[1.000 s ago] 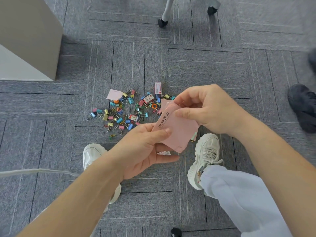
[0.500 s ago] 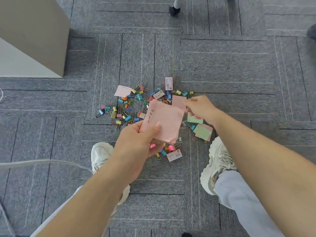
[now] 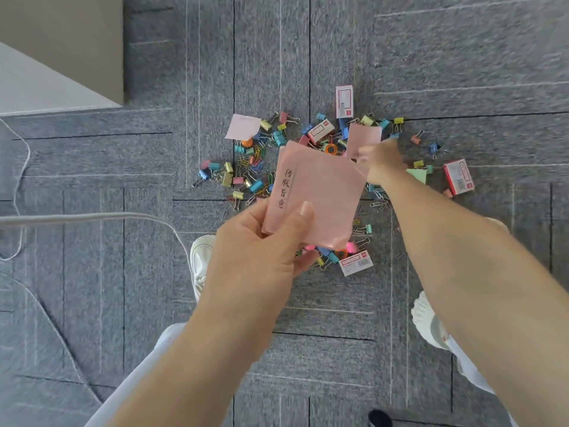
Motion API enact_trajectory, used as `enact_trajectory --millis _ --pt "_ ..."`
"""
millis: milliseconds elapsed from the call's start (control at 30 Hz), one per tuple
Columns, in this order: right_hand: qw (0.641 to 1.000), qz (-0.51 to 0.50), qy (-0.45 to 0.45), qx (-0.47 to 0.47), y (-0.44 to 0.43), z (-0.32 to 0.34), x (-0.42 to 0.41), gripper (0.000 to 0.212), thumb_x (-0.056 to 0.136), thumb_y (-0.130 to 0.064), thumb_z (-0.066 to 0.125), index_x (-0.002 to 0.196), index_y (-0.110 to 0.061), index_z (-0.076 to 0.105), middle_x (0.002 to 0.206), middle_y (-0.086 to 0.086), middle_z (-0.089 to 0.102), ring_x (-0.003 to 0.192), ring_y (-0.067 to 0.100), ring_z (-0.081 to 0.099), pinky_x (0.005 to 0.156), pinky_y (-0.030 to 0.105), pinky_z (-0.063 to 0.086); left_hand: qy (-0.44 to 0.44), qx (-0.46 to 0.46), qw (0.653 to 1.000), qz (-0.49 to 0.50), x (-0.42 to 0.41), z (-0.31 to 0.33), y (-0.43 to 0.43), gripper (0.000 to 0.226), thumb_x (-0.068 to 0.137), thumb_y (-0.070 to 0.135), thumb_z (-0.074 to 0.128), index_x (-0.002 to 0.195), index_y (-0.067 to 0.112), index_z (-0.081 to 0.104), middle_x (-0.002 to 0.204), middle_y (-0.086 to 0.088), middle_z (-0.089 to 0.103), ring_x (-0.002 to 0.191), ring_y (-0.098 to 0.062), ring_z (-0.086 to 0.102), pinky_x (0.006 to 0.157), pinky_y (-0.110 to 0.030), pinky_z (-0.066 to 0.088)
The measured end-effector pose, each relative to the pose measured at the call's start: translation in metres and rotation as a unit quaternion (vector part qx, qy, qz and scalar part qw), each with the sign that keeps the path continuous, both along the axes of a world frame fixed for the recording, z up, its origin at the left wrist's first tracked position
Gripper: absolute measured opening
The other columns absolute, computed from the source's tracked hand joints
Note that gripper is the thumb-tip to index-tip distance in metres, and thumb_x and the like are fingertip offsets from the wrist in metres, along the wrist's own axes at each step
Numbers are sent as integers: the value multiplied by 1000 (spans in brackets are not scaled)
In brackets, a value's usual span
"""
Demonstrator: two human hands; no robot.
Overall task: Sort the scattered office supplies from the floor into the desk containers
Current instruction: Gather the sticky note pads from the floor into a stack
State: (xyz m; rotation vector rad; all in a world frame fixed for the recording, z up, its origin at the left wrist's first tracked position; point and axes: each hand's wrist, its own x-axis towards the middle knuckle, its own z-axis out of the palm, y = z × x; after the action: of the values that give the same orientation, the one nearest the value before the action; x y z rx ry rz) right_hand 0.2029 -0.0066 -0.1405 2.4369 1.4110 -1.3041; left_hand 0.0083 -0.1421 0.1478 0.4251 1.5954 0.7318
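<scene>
Floor (image 3: 431, 50): grey carpet tile, matt, coarse woven pile. Pink notes (image 3: 317, 195): thin matt paper, ink handwriting. Binder clips (image 3: 255, 186): coloured painted bodies, shiny wire handles. Staple boxes (image 3: 344, 101): printed card, slight sheen. Shoes (image 3: 201, 260): white, smooth.

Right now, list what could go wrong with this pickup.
1. The left hand holds the pink note stack near one corner only; sheets may fan or slip.
2. The right hand pinches the loose pink note lying among binder clips; it could crease or drag clips along.
</scene>
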Motion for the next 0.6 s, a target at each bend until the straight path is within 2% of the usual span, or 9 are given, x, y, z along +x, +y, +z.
enact_trajectory --millis 67,100,167,233,267,300,333,467,600 --pt "1000 -18 -12 12 1 -12 3 25 83 -27 61 102 -12 65 112 18 51 102 36 55 84 36 47 -9 1 1000 6 0 4 0 3 86 18 70 85 18 73 86 -2 76 84 -17 71 77 -39 60" --pt "999 -30 -16 29 0 -5 3 3 83 -15 57 82 -13 58 98 17 49 90 30 52 70 32 40 -14 1 1000 13 0 5 -1 4 86 17 70 84 18 73 86 -2 76 82 -17 71 76 -38 59" --pt "998 -34 -5 57 -5 22 -3 22 81 4 48 67 -13 54 82 16 47 81 24 51 62 29 33 -29 -1 999 20 0 7 -1 2 87 17 69 86 17 71 85 -2 74 77 -14 67 75 -36 59" --pt "995 -54 15 80 -13 52 -4 32 85 7 47 76 -14 70 79 7 48 88 20 61 68 26 42 -40 4 999 16 1 14 1 2 88 17 69 88 17 70 82 0 73 72 -12 65 74 -35 59" --pt "991 -82 30 100 -15 69 -2 31 88 4 50 88 -13 77 102 5 73 97 21 65 74 26 47 -44 8 999 13 3 18 3 2 89 16 68 88 17 70 80 1 73 70 -12 65 73 -36 59" --pt "986 -105 49 118 -18 89 0 28 90 0 54 98 -10 78 106 18 73 103 23 66 79 25 48 -49 12 999 11 5 22 4 4 89 15 68 89 18 69 81 2 74 71 -12 66 73 -36 59" --pt "982 -113 74 130 -19 112 2 25 90 -2 57 103 -9 77 110 13 73 102 23 67 79 25 48 -55 15 998 12 7 26 5 5 90 14 67 91 19 69 83 2 74 73 -14 67 72 -36 59" --pt "957 -163 187 147 -29 233 21 44 85 6 62 122 -16 66 96 8 68 70 21 58 62 31 47 -91 11 995 29 12 43 3 7 93 13 65 98 18 64 92 0 73 76 -14 69 68 -32 57" --pt "911 -246 283 170 -75 351 27 61 83 12 59 130 -26 54 84 7 60 57 12 52 61 28 46 -123 21 992 15 14 66 -5 17 92 14 66 109 15 63 96 -1 75 78 -14 72 71 -34 57"
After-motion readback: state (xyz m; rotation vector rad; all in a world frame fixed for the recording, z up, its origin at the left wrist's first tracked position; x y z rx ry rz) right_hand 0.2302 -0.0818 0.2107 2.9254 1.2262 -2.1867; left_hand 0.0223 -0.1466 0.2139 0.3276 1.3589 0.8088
